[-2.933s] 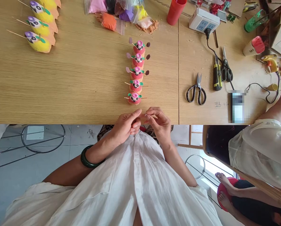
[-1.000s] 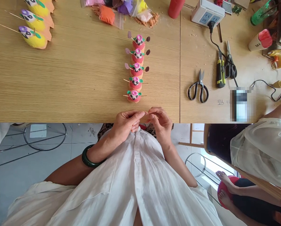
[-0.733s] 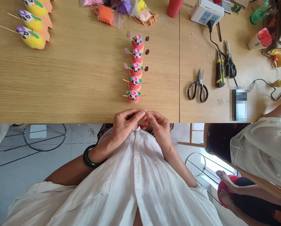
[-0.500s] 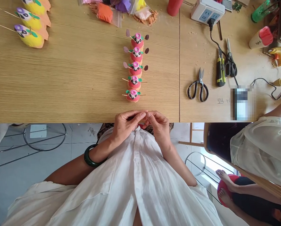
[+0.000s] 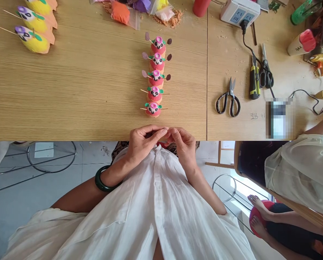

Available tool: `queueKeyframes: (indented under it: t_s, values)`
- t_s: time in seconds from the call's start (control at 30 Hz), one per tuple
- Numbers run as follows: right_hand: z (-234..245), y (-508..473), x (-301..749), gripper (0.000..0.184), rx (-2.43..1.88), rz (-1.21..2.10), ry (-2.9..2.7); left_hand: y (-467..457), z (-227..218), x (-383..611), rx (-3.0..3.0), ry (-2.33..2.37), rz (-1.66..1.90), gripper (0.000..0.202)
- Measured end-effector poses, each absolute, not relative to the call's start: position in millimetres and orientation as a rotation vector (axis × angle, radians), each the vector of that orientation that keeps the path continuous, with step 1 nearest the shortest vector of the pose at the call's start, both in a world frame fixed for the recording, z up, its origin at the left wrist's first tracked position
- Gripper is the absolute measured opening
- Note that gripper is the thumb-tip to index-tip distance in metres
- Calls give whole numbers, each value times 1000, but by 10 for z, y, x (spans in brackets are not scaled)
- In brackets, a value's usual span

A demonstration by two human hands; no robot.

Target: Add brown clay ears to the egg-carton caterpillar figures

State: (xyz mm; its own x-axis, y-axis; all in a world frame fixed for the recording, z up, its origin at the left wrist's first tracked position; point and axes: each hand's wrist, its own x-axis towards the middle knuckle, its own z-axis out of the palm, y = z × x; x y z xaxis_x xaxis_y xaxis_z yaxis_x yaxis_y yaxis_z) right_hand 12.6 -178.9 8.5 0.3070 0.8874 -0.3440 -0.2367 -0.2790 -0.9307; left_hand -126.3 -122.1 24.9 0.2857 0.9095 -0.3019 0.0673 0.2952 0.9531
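Observation:
My left hand (image 5: 144,143) and my right hand (image 5: 182,142) meet at the near edge of the wooden table (image 5: 69,90), fingertips pinched together over something too small to make out. Just beyond them stands a row of several small pink clay figures (image 5: 156,74) with green leaves, thin sticks and dark round ends. The nearest figure (image 5: 153,109) is a short way past my fingers. A green bangle (image 5: 103,182) sits on my left wrist.
Yellow clay figures on sticks (image 5: 33,38) lie far left. Bags of coloured clay (image 5: 140,9) and a red cup (image 5: 199,7) stand at the back. Scissors (image 5: 228,101), pliers (image 5: 266,70), a yellow-handled tool (image 5: 253,81) and a power strip (image 5: 240,12) lie right. Another person's arm (image 5: 308,159) is at right.
My fingertips have closed in on each other and shifted slightly as they work the small piece. The view has tilted a little, moving the table objects upward.

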Motion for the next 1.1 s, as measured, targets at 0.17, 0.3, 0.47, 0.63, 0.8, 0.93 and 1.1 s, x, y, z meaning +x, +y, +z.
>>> queueKeyframes:
  t_s: [0.17,0.3,0.47,0.63,0.8,0.93,1.1]
  values:
    - [72,-1803,140,29,-1402,1173,-666,-1227,257,-1273,1137,1151,728,14]
    - [63,-1813,162,23,-1362,1092,-802,-1239,199,-1304,1047,1078,668,19]
    - [101,-1809,166,17,-1311,1080,-835,-1261,127,-1309,834,959,663,19]
    - [141,-1808,160,23,-1395,1059,-755,-1260,221,-1270,955,1080,726,21]
    - [171,-1793,157,32,-1363,1260,-671,-1261,267,-1275,1196,1142,787,21]
    - [186,-1771,152,28,-1344,1279,-644,-1266,181,-1296,1350,1091,795,29]
    - [191,-1759,144,30,-1343,1256,-652,-1250,125,-1318,1530,1056,832,30]
